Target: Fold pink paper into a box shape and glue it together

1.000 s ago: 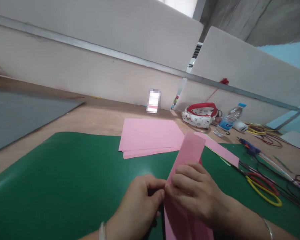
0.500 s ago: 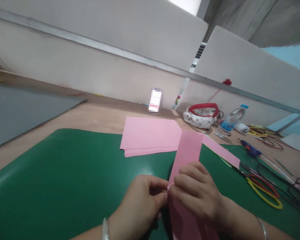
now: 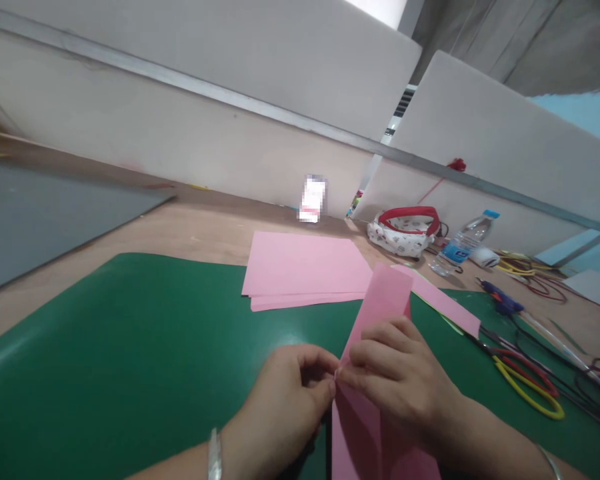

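Note:
A long folded strip of pink paper [image 3: 387,293] stands tilted above the green mat [image 3: 145,347], running from the lower edge of the view up toward the stacked sheets. My left hand [image 3: 287,393] pinches its left edge between thumb and forefinger. Curled over the front of the strip, my right hand [image 3: 403,370] grips that same edge, its fingertips close to the left ones. The lower part of the paper lies in shadow and shows a crease. Behind it rests a stack of pink paper sheets [image 3: 305,263], partly overlapped by the strip's top.
On the right lie a narrow pink paper piece [image 3: 445,303], scissors [image 3: 530,387] with red and yellow handles, and a glue gun [image 3: 503,297] with cables. Farther back are a water bottle [image 3: 463,243], a white-and-red pouch [image 3: 403,230] and a blurred phone [image 3: 313,199]. A grey board [image 3: 55,220] lies left.
The pink strip has tilted slightly to the right at its top, and its fold has opened a little below. My right hand has turned slightly; both hands keep hold of the edge.

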Action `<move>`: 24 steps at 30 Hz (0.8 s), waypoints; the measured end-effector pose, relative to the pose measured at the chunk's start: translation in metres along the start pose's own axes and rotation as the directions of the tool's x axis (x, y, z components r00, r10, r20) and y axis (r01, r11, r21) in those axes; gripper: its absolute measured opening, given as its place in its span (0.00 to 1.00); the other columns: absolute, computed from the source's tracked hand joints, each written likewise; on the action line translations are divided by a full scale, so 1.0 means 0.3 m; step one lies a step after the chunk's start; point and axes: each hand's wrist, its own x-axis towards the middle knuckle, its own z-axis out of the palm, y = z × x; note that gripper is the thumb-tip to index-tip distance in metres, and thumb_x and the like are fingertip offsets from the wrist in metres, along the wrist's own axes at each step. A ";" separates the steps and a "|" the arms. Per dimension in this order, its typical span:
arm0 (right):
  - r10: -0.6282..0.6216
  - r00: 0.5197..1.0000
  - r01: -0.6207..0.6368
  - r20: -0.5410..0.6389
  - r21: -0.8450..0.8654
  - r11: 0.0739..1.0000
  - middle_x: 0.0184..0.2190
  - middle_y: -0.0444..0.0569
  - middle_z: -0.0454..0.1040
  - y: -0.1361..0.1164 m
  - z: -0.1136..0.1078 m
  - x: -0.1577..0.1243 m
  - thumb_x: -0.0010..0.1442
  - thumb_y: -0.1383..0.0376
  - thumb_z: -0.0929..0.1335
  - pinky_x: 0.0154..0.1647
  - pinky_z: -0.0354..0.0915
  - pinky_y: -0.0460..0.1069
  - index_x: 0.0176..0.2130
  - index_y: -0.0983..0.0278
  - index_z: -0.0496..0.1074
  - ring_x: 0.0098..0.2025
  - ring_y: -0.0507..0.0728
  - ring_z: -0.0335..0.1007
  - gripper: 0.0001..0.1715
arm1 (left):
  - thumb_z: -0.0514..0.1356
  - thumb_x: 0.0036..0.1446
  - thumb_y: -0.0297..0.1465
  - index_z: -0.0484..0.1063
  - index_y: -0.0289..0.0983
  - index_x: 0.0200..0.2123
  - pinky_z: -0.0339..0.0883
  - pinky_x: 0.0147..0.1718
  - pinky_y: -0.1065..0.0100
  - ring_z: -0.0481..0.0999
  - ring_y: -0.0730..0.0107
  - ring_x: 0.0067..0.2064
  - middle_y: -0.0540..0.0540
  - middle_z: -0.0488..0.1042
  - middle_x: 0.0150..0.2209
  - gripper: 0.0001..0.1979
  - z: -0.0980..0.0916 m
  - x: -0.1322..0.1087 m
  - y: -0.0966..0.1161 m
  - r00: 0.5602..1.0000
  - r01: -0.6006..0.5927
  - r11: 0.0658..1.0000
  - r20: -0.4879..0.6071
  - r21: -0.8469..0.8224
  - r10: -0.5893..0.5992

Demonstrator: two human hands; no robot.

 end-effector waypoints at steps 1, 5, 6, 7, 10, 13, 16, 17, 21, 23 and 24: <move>0.010 1.000 -0.010 -0.010 0.004 1.000 0.22 0.46 0.70 0.000 -0.002 -0.001 0.64 0.72 0.62 0.33 0.51 0.51 0.30 0.67 0.74 0.32 0.54 0.61 0.15 | 0.57 0.44 0.30 0.74 0.33 0.31 0.55 0.20 0.71 0.60 0.75 0.20 0.53 0.66 0.19 0.10 0.000 -0.001 0.002 1.000 -0.013 1.000 0.007 -0.010 0.013; 0.035 0.999 -0.035 -0.013 -0.007 0.999 0.21 0.47 0.70 0.000 0.004 -0.007 0.64 0.72 0.62 0.32 0.51 0.51 0.27 0.67 0.73 0.30 0.54 0.61 0.16 | 0.58 0.42 0.29 0.74 0.34 0.32 0.59 0.24 0.71 0.65 0.73 0.26 0.50 0.71 0.25 0.11 -0.001 -0.004 0.008 0.998 -0.053 0.998 0.014 -0.022 0.053; 0.040 0.999 -0.040 -0.007 -0.008 0.999 0.21 0.47 0.70 0.000 0.007 -0.009 0.64 0.71 0.61 0.32 0.51 0.51 0.26 0.67 0.72 0.30 0.53 0.61 0.17 | 0.58 0.42 0.29 0.74 0.34 0.32 0.58 0.23 0.71 0.65 0.73 0.25 0.51 0.71 0.24 0.10 0.000 -0.005 0.009 0.998 -0.054 0.998 0.015 -0.013 0.055; 0.046 0.999 -0.046 -0.007 -0.003 0.999 0.21 0.47 0.69 -0.001 0.010 -0.009 0.65 0.71 0.60 0.32 0.51 0.51 0.26 0.67 0.72 0.30 0.53 0.61 0.18 | 0.57 0.43 0.29 0.73 0.34 0.31 0.58 0.22 0.71 0.64 0.73 0.23 0.52 0.71 0.23 0.10 0.000 -0.006 0.010 0.998 -0.056 0.998 0.013 0.001 0.056; 0.074 0.997 -0.074 -0.009 0.007 0.997 0.21 0.47 0.69 -0.001 0.015 -0.008 0.67 0.70 0.58 0.32 0.52 0.51 0.31 0.68 0.73 0.30 0.54 0.61 0.19 | 0.55 0.42 0.26 0.72 0.35 0.26 0.58 0.22 0.71 0.64 0.73 0.23 0.53 0.69 0.21 0.07 0.004 -0.007 0.012 0.995 -0.094 0.993 -0.019 0.066 0.096; 0.115 0.993 -0.115 0.004 -0.061 0.992 0.22 0.47 0.69 -0.002 0.012 -0.004 0.66 0.70 0.59 0.30 0.53 0.50 0.36 0.67 0.74 0.29 0.54 0.60 0.16 | 0.54 0.41 0.22 0.71 0.35 0.22 0.62 0.31 0.69 0.69 0.69 0.30 0.50 0.72 0.25 0.07 0.006 -0.010 0.012 0.982 -0.167 0.975 -0.067 0.149 0.179; 0.137 0.989 -0.143 -0.045 -0.178 0.974 0.31 0.51 0.73 0.000 0.000 0.002 0.63 0.71 0.61 0.36 0.58 0.53 0.33 0.64 0.74 0.36 0.57 0.64 0.14 | 0.54 0.43 0.21 0.73 0.35 0.23 0.62 0.35 0.67 0.70 0.67 0.32 0.48 0.74 0.27 0.09 0.008 -0.012 0.004 0.968 -0.219 0.949 -0.074 0.229 0.241; 0.118 0.991 -0.128 -0.062 -0.207 0.970 0.37 0.53 0.74 0.001 -0.006 0.003 0.62 0.72 0.62 0.41 0.60 0.57 0.30 0.64 0.73 0.42 0.59 0.65 0.13 | 0.54 0.43 0.21 0.74 0.35 0.24 0.63 0.35 0.67 0.71 0.66 0.33 0.48 0.75 0.28 0.10 0.009 -0.013 0.000 0.964 -0.232 0.940 -0.070 0.249 0.257; 0.021 1.000 -0.025 -0.021 -0.217 0.976 0.40 0.46 0.75 0.002 -0.030 0.004 0.60 0.75 0.63 0.60 0.47 0.66 0.22 0.65 0.66 0.56 0.62 0.61 0.16 | 0.54 0.44 0.20 0.76 0.35 0.27 0.63 0.33 0.68 0.72 0.67 0.31 0.48 0.76 0.28 0.12 0.013 -0.018 -0.010 0.957 -0.257 0.919 -0.055 0.300 0.286; 0.031 0.999 -0.027 0.016 -0.194 0.981 0.26 0.44 0.73 0.001 -0.044 0.002 0.62 0.76 0.60 0.62 0.45 0.66 0.20 0.65 0.64 0.51 0.59 0.66 0.20 | 0.54 0.45 0.22 0.77 0.36 0.27 0.64 0.31 0.69 0.72 0.68 0.30 0.48 0.76 0.27 0.11 0.017 -0.021 -0.009 0.957 -0.262 0.913 -0.042 0.312 0.289; 0.044 0.999 -0.037 0.032 -0.187 0.982 0.21 0.43 0.70 0.001 -0.052 0.002 0.63 0.75 0.59 0.62 0.46 0.66 0.20 0.65 0.64 0.48 0.58 0.67 0.22 | 0.54 0.46 0.23 0.77 0.36 0.27 0.64 0.31 0.69 0.73 0.68 0.30 0.49 0.77 0.27 0.11 0.020 -0.023 -0.007 0.957 -0.265 0.912 -0.033 0.314 0.289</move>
